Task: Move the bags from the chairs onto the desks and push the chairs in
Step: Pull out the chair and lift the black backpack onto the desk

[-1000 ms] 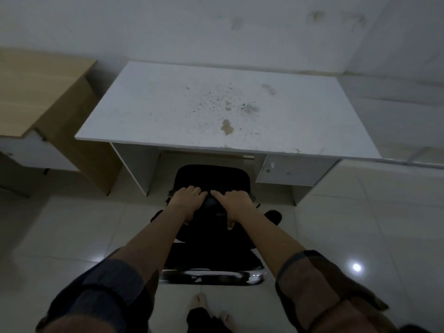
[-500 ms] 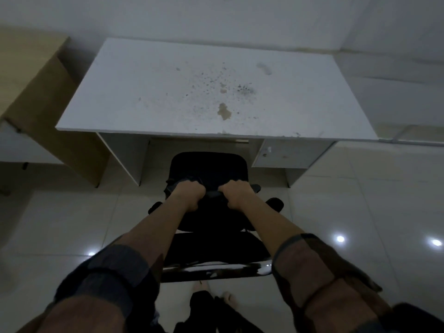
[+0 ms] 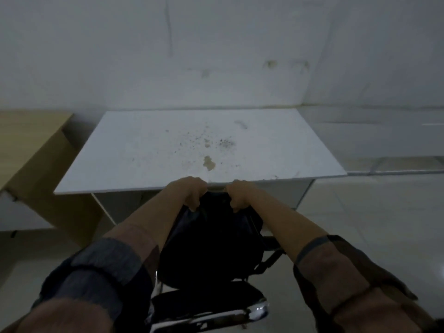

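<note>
Black fabric fills your grip: your left hand [image 3: 186, 192] and right hand [image 3: 241, 194] each have fingers curled tight on the top of the bag [image 3: 211, 241], which hangs just below the near edge of the stained white tabletop [image 3: 144, 150]. Beneath it sits the chair [image 3: 206, 301], chrome rail nearest you.

Bag [image 3: 209, 246] hangs between both hands, left hand [image 3: 189, 192] and right hand [image 3: 237, 194] side by side on its top. Chair [image 3: 209, 306] right below it, desk [image 3: 168, 150] just ahead, another desk [image 3: 26, 145] off to the left.
</note>
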